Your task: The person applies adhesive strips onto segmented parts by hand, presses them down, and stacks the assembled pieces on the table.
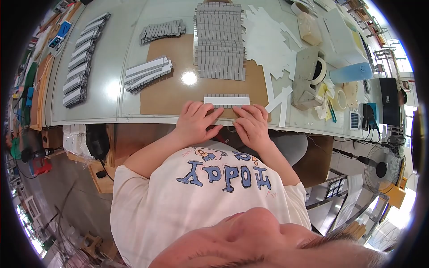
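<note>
A short grey slotted strip with a white band (226,100) along it lies flat on a brown board (178,96) near the table's front edge. My left hand (196,121) rests at its lower left corner, index finger stretched along the near edge and thumb apart. My right hand (252,127) is at the lower right, its fingertips on or beside the near edge and its thumb spread away. Neither hand visibly wraps round the strip. Whether every fingertip touches it, I cannot tell.
Beyond the strip stands a tall stack of grey slotted strips (221,44). Smaller piles (149,73) (163,31) lie to its left, and a long row of banded strips (80,64) is farther left. White paper strips (268,44), tape rolls (319,71) and a blue bottle (351,73) are on the right.
</note>
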`<state>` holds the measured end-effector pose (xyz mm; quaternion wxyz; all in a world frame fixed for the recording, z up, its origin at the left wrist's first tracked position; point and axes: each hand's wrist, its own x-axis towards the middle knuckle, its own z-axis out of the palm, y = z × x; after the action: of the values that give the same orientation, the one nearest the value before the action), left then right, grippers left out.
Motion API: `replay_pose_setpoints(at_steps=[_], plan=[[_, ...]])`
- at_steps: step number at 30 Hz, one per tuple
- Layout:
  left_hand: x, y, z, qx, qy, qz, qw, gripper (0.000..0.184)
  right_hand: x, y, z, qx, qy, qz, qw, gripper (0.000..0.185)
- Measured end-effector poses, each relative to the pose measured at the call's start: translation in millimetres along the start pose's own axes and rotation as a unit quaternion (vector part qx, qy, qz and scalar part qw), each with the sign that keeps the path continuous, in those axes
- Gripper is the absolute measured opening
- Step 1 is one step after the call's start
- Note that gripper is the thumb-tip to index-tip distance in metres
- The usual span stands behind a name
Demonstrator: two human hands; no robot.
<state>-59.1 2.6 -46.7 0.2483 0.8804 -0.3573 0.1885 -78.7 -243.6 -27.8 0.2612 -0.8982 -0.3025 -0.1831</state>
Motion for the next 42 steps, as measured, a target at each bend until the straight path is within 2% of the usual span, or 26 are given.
replay_pose_setpoints(at_steps=[5, 8, 10, 12, 14, 16, 17, 19, 20, 22, 23, 25, 28, 32, 34, 35, 37, 38, 40, 41, 42], plan=[[1.2, 0.0, -3.6, -0.002, 0.0, 0.003, 1.0, 0.047, 2.8, -3.1, -2.9, -0.001, 0.023, -0.015, 1.0, 0.014], [4.6, -3.4, -11.6, -0.056, 0.032, 0.018, 0.998, 0.04, -3.6, -14.9, -1.3, 0.004, 0.026, -0.02, 0.999, 0.017], [7.6, -6.1, -15.9, -0.254, -0.014, -0.004, 0.967, 0.029, 5.7, -19.9, -1.4, 0.023, 0.013, -0.043, 0.999, 0.02], [11.7, -0.4, -22.3, -0.245, -0.052, -0.014, 0.968, 0.024, 5.6, -21.8, 5.2, 0.071, -0.067, -0.039, 0.994, 0.017], [13.1, -0.7, -27.6, -0.232, -0.087, -0.026, 0.969, 0.024, 9.6, -22.6, 7.0, 0.072, -0.065, -0.054, 0.994, 0.016], [11.4, -5.6, -33.2, -0.192, -0.166, -0.027, 0.967, 0.025, 8.7, -23.8, 8.6, 0.066, -0.062, -0.043, 0.995, 0.016], [11.4, -5.3, -35.6, -0.191, -0.166, -0.028, 0.967, 0.025, 8.9, -23.7, 8.1, 0.067, -0.062, -0.044, 0.995, 0.016], [15.1, 0.8, -44.3, -0.234, -0.174, -0.087, 0.953, 0.021, 9.0, -23.4, 5.8, 0.073, -0.06, -0.038, 0.995, 0.017], [18.1, 6.4, -48.1, -0.235, -0.174, -0.088, 0.952, 0.021, 9.7, -24.1, 5.7, 0.074, -0.061, -0.037, 0.995, 0.017], [24.3, 16.4, -52.8, -0.276, -0.159, -0.186, 0.929, 0.019, 11.8, -25.6, 6.5, 0.087, -0.083, -0.047, 0.992, 0.019], [21.8, 13.9, -49.1, -0.277, -0.16, -0.185, 0.929, 0.019, 12.0, -26.2, 7.2, 0.086, -0.083, -0.046, 0.992, 0.019], [15.8, 5.5, -39.4, -0.209, -0.208, -0.118, 0.948, 0.019, 11.8, -26.4, 8.2, 0.07, -0.061, -0.048, 0.995, 0.019], [10.7, -0.4, -36.2, -0.207, -0.201, -0.073, 0.954, 0.017, 9.5, -24.5, 5.4, 0.083, -0.064, -0.041, 0.994, 0.024], [13.8, -1.4, -42.0, -0.231, -0.165, -0.07, 0.956, 0.013, 2.3, -23.5, 1.5, 0.077, -0.052, -0.02, 0.995, 0.029], [15.8, -1.7, -45.4, -0.228, -0.188, -0.069, 0.953, 0.014, -3.6, -24.4, 1.7, 0.077, -0.032, 0.058, 0.995, 0.026], [15.4, -2.6, -44.0, -0.229, -0.188, -0.069, 0.953, 0.014, -5.6, -24.1, 0.8, 0.077, -0.033, 0.058, 0.995, 0.026], [14.6, -5.5, -38.9, -0.243, -0.198, -0.069, 0.947, 0.015, -8.6, -23.9, -1.1, 0.118, -0.012, 0.146, 0.982, 0.016], [15.1, -5.7, -36.9, -0.243, -0.198, -0.069, 0.947, 0.015, -9.1, -24.8, -1.9, 0.117, -0.012, 0.146, 0.982, 0.016], [17.8, -4.5, -33.4, -0.245, -0.18, -0.087, 0.949, 0.017, -8.5, -27.1, -3.7, 0.158, -0.028, 0.292, 0.943, 0.014], [19.9, -3.8, -33.0, -0.245, -0.18, -0.088, 0.948, 0.017, -6.2, -28.2, -6.0, 0.158, -0.028, 0.291, 0.943, 0.014], [23.0, -2.7, -33.8, -0.242, -0.176, -0.097, 0.949, 0.019, -2.1, -30.2, -9.8, 0.184, -0.025, 0.344, 0.92, 0.016]])
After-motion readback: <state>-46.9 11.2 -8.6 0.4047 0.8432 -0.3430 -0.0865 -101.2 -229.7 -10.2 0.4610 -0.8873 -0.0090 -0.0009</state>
